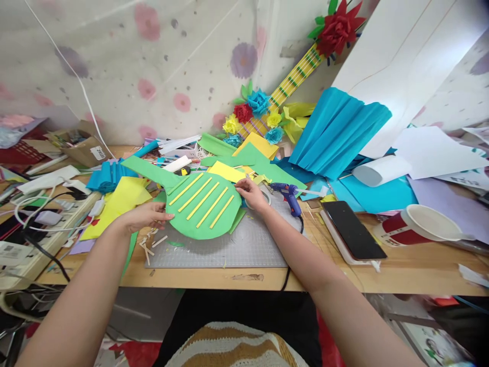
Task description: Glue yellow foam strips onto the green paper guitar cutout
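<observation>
A floral-dotted sheet hangs behind a cluttered wooden table (pixel 401 270) piled with coloured paper, much of it overlapping so that edges are lost — a pleated blue fan (pixel 336 130) and a finished paper guitar (pixel 294 79) lean at the back. On the grey cutting mat (pixel 244 244) lies a green guitar-shaped cutout (pixel 198 214) of flat card, five yellow strips (pixel 202 201) slanting across its rounded body; its neck runs under other sheets. The left hand (pixel 147 215) rests fingers together and flat at the body's left edge. The right hand (pixel 250 193) touches the upper right edge, fingers curled, closing on nothing visible — a blue glue gun (pixel 288 196) lies just beside it.
</observation>
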`<state>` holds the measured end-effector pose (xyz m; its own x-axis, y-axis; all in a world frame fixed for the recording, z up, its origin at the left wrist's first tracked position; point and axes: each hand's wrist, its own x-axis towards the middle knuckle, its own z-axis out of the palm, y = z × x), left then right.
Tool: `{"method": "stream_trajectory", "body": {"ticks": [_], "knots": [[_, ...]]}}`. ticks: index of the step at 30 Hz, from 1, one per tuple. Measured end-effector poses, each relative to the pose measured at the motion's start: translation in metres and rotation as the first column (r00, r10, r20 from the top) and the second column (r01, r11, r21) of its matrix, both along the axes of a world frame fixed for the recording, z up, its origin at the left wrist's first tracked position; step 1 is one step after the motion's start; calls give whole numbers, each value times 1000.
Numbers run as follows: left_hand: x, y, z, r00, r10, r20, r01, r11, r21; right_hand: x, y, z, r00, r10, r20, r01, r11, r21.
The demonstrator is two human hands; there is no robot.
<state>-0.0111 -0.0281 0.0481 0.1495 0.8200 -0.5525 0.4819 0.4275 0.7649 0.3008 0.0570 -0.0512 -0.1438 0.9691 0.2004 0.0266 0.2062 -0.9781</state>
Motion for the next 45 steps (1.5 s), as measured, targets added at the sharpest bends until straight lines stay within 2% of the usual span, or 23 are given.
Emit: {"method": "stream_trajectory", "body": {"ticks": [5, 8, 13, 15, 18, 20, 22, 23, 25, 27, 28, 30, 32, 35, 37, 39, 41, 43, 45], "knots": [[3, -2, -9, 1000, 14, 28, -13, 999, -37, -4, 8, 19, 994, -26, 104, 38, 992, -117], [7, -2, -14, 1000, -1, 18, 2, 1000, -24, -1, 8, 29, 970, -42, 238, 73, 990, -123], [19, 1, -14, 990, -140, 10, 140, 988, -62, 9, 5, 35, 840, -83, 536, 135, 989, -60], [25, 2, -12, 976, -216, -18, 213, 973, -83, 12, 6, 38, 797, -89, 598, 153, 987, -57], [30, 6, -8, 940, -332, -83, 325, 942, -87, 13, 13, 43, 815, -113, 568, 184, 981, -69], [27, 11, -4, 888, -437, -144, 422, 898, -123, 13, 18, 49, 870, -101, 483, 193, 971, -144], [20, 17, 2, 831, -490, -265, 473, 872, -128, 13, 22, 57, 920, -72, 386, 178, 953, -247], [16, 21, 5, 811, -465, -356, 469, 880, -82, 13, 23, 61, 932, -62, 356, 172, 943, -286], [8, 27, 12, 781, -304, -545, 439, 888, 135, 14, 26, 69, 932, -73, 355, 191, 932, -309], [4, 34, 17, 735, -134, -665, 461, 818, 344, 16, 29, 76, 911, -109, 397, 236, 929, -286], [3, 38, 18, 700, -92, -708, 494, 778, 388, 17, 31, 79, 903, -121, 412, 249, 929, -274], [5, 47, 18, 616, -82, -784, 568, 736, 369, 19, 36, 82, 902, -120, 415, 246, 932, -265], [7, 57, 14, 549, -131, -826, 624, 722, 300, 21, 42, 85, 912, -98, 397, 222, 935, -277], [8, 70, 9, 521, -198, -830, 663, 706, 249, 23, 51, 90, 923, -68, 379, 187, 940, -285], [6, 77, 8, 528, -189, -828, 680, 679, 278, 25, 56, 94, 915, -90, 393, 202, 946, -253], [4, 81, 12, 543, -132, -829, 677, 653, 339, 30, 62, 98, 890, -174, 422, 265, 949, -168], [3, 83, 20, 549, -34, -835, 644, 654, 397, 37, 65, 103, 843, -320, 432, 358, 934, -5], [5, 85, 28, 523, 90, -847, 601, 666, 442, 44, 62, 107, 779, -483, 401, 431, 876, 218], [8, 86, 36, 489, 196, -850, 562, 675, 479, 49, 52, 108, 721, -599, 348, 455, 788, 414]]}}
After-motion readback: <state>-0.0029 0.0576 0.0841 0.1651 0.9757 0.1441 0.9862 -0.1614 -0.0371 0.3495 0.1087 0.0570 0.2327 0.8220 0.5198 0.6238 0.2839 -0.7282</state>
